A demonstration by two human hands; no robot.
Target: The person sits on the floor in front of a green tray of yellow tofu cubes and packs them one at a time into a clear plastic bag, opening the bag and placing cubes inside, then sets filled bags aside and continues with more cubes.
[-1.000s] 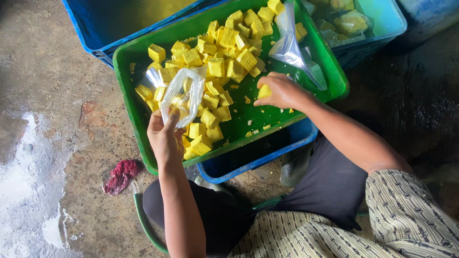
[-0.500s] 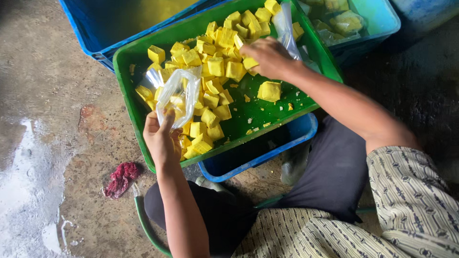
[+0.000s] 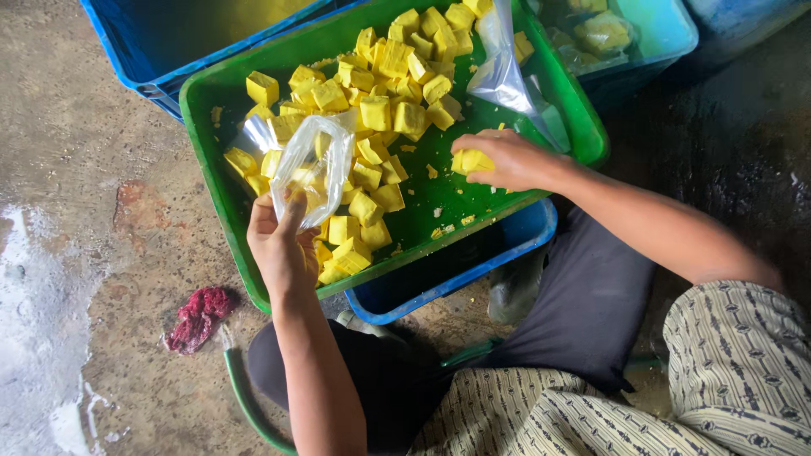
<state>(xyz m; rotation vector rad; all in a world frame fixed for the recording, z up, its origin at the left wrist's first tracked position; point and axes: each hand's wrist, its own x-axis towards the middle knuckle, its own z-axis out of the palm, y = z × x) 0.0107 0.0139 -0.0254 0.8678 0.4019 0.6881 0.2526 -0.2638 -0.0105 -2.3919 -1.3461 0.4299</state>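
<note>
Right hand [image 3: 507, 160] withdrew, fingers [image 3: 473, 152] curled around yellow cube [image 3: 470, 160].

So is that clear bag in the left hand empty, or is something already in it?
Partly filled: yellow cubes show through the clear bag, which the left hand holds over the green tray.
</note>
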